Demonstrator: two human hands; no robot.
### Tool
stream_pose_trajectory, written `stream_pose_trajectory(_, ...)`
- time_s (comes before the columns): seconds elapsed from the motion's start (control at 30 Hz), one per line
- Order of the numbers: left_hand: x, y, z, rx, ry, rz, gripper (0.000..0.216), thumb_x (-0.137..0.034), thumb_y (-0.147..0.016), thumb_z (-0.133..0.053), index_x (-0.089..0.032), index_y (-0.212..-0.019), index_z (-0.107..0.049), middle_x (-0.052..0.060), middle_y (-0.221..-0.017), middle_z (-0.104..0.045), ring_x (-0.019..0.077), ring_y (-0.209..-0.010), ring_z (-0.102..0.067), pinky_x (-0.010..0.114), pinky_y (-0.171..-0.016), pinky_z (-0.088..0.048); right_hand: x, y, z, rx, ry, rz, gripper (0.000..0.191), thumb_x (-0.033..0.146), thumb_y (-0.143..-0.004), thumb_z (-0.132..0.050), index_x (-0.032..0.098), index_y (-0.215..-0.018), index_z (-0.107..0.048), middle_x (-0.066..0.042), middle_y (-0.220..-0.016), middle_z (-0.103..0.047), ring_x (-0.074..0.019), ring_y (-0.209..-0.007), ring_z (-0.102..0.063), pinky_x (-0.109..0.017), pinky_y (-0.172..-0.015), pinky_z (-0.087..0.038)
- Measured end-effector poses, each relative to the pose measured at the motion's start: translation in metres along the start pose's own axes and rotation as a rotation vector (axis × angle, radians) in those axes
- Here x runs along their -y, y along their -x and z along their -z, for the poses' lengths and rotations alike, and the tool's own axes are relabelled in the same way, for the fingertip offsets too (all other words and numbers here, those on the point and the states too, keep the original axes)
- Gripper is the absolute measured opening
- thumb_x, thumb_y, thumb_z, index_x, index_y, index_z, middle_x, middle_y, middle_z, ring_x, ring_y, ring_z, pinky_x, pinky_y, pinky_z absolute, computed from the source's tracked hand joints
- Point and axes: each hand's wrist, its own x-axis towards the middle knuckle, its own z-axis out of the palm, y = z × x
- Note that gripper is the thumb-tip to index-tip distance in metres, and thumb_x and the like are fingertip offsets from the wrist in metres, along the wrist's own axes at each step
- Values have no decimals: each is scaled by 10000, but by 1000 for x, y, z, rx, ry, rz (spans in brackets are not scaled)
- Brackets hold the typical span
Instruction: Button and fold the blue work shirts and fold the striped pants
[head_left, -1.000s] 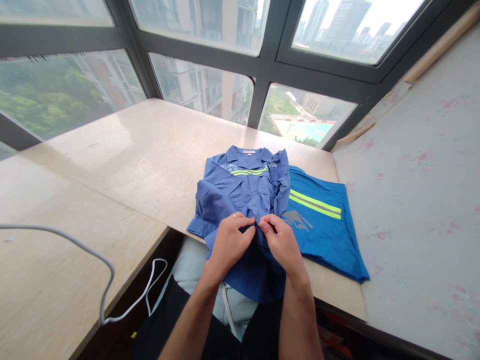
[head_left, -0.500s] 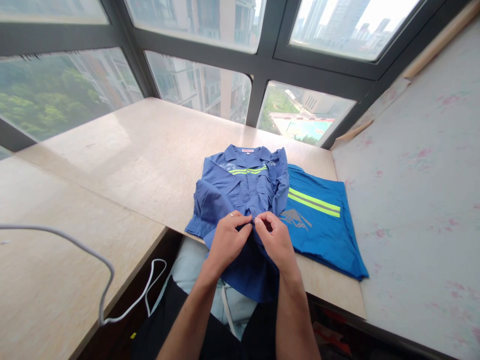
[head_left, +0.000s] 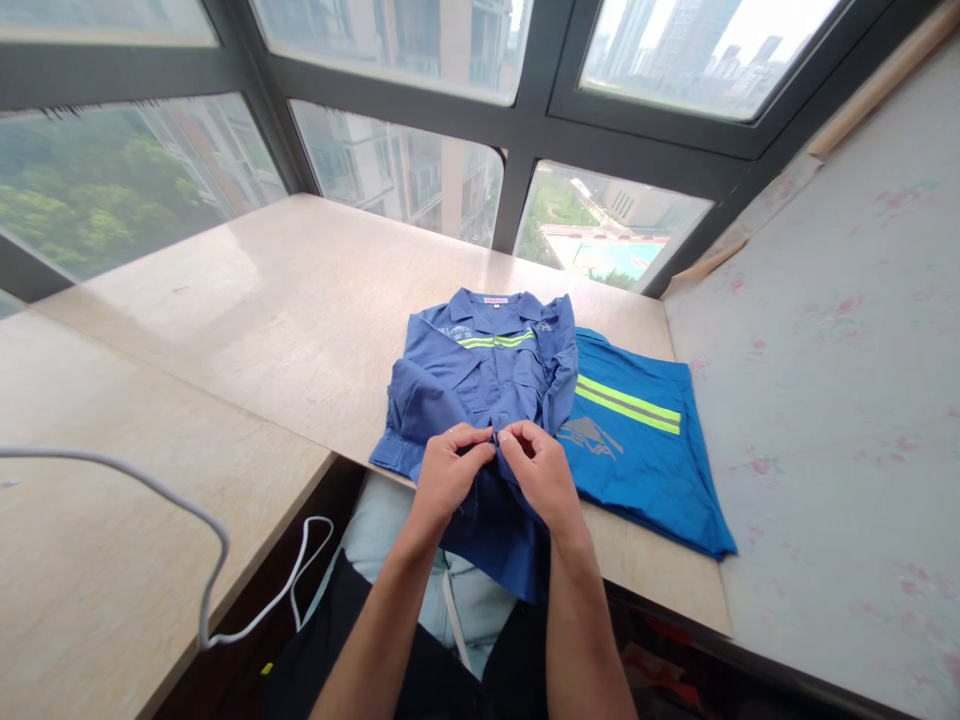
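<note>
A blue work shirt [head_left: 480, 375] with a yellow-green reflective stripe lies collar-away on the wooden tabletop [head_left: 300, 300], its hem hanging over the near edge. My left hand [head_left: 448, 472] and my right hand [head_left: 538, 475] meet at the shirt's front placket. Both pinch the fabric there with fingertips closed. A ring shows on my left hand.
A brighter blue folded garment [head_left: 645, 440] with a reflective stripe and a grey logo lies to the right of the shirt. A white cable [head_left: 210, 560] loops over the lower table at left. Windows stand behind. A pale patterned surface [head_left: 840, 400] rises at right.
Both hands have shifted slightly left and up along the shirt's front, still pinching the placket. The shirt has barely moved.
</note>
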Motion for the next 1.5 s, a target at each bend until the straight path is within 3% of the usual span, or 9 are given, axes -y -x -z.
stream_pose_trajectory(0.13,3,-1,-1,25,153,124,198,-246,-664,-725,-176,-831,-804,14,-771,-708,140,-727,-594,248,-715,-451,-1,0,0,1,25,19,240,374,-904,-544,188,-769,-614,24,-693,-585,-133,-635,-531,-246,-605,-402)
stream_pose_trajectory(0.3,1,-2,-1,19,129,163,230,-261,-690,-687,-163,-867,-797,34,-789,-745,154,-714,-627,258,-701,-485,-4,1,2,-17,63,74,222,348,-917,-544,189,-780,-615,17,-722,-595,-137,-665,-546,-252,-646,-422)
stream_pose_trajectory(0.47,-6,3,0,35,-120,-52,249,-374,-797,-682,-167,-887,-786,57,-877,-760,205,-843,-672,300,-804,-511,-8,1,5,-19,57,145,198,332,-933,-543,194,-820,-629,-2,-789,-635,-152,-738,-582,-260,-708,-448)
stream_pose_trajectory(0.6,-8,4,0,55,-199,-166,241,-361,-874,-623,-177,-887,-780,40,-827,-740,178,-787,-663,284,-778,-511,-9,3,7,-11,34,172,203,333,-948,-530,201,-827,-626,1,-785,-632,-150,-733,-578,-260,-711,-451)
stream_pose_trajectory(0.83,-3,5,-2,39,-296,-170,231,-277,-921,-556,-193,-1009,-753,53,-1039,-766,205,-968,-699,310,-900,-514,-10,3,5,7,73,182,191,318,-953,-516,204,-835,-614,-6,-803,-632,-156,-755,-585,-264,-730,-465)
stream_pose_trajectory(1.07,-11,12,-5,-58,-586,-141,202,-259,-929,-537,-208,-872,-724,48,-894,-759,211,-841,-683,318,-780,-484,-11,4,-2,-56,150,207,183,290,-953,-500,209,-832,-609,-12,-807,-631,-155,-742,-578,-271,-715,-461)
stream_pose_trajectory(1.3,-14,12,-2,-69,-452,-158,213,-290,-918,-545,-209,-783,-688,2,-789,-728,159,-750,-642,267,-735,-447,-3,5,-2,-84,168,267,137,255,-912,-558,216,-794,-614,-4,-770,-630,-154,-726,-584,-280,-721,-475)
stream_pose_trajectory(1.5,-13,10,-3,-85,-404,-157,255,-322,-915,-528,-208,-722,-649,-7,-729,-688,151,-709,-605,258,-715,-437,1,9,-2,-100,193,236,95,287,-885,-607,208,-924,-641,-49,-879,-676,-183,-796,-635,-311,-754,-529)
